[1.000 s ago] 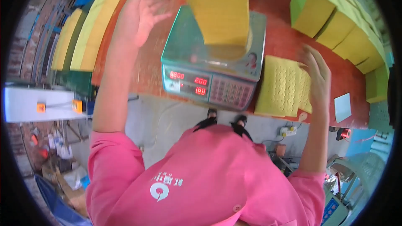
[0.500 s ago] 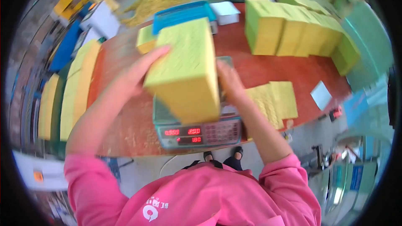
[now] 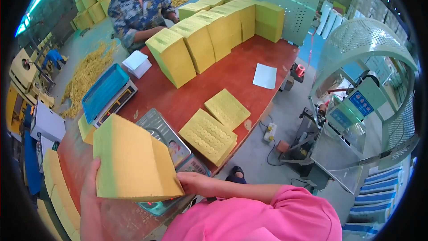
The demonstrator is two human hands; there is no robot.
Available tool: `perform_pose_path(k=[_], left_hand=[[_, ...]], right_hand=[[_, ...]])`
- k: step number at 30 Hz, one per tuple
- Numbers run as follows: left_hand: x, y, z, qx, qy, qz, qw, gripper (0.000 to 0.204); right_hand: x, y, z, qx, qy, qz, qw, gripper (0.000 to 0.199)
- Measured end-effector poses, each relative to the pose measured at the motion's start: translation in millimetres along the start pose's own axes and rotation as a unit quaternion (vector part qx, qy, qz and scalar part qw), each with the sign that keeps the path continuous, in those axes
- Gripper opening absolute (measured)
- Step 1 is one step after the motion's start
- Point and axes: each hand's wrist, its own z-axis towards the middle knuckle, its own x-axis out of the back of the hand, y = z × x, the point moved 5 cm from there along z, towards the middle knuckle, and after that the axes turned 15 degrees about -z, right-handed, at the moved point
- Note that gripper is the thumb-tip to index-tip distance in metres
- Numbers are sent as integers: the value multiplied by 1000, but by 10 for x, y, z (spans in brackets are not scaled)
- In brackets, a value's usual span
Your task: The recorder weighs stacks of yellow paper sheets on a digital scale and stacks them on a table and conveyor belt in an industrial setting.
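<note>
Between my two hands is a thick block of stacked yellow paper (image 3: 133, 160), held tilted over the near left of the red table. My left hand (image 3: 91, 180) presses against its left side, and my right hand (image 3: 195, 184) grips its lower right corner. Partly behind the block stands a digital scale with a metal pan (image 3: 157, 122); the block covers part of its pan and panel. Right of the scale lie two thin stacks of yellow paper: one with punched patterns (image 3: 208, 136) and another just beyond it (image 3: 227, 109).
A row of yellow paper blocks (image 3: 209, 35) stands along the table's far side, where a masked co-worker (image 3: 138, 13) sits. A second scale with a blue tray (image 3: 104, 91), a white box (image 3: 137, 64) and a white sheet (image 3: 265, 76) are on the table (image 3: 236, 76). Machinery (image 3: 352, 111) stands right.
The view has swung right, bringing the co-worker and machinery into sight. The yellow block has moved from over the scale to its left side, still between both hands.
</note>
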Motion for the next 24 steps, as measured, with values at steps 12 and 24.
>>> perform_pose_path(k=[12, 24], left_hand=[[-1817, -244, 572, -313, 9, -29, 949, 55], [-4910, -1458, 4376, 42, -175, -92, 979, 63]], right_hand=[[1058, -2171, -841, 137, 160, -287, 934, 59], [4849, -4448, -2067, 153, 322, -275, 893, 53]])
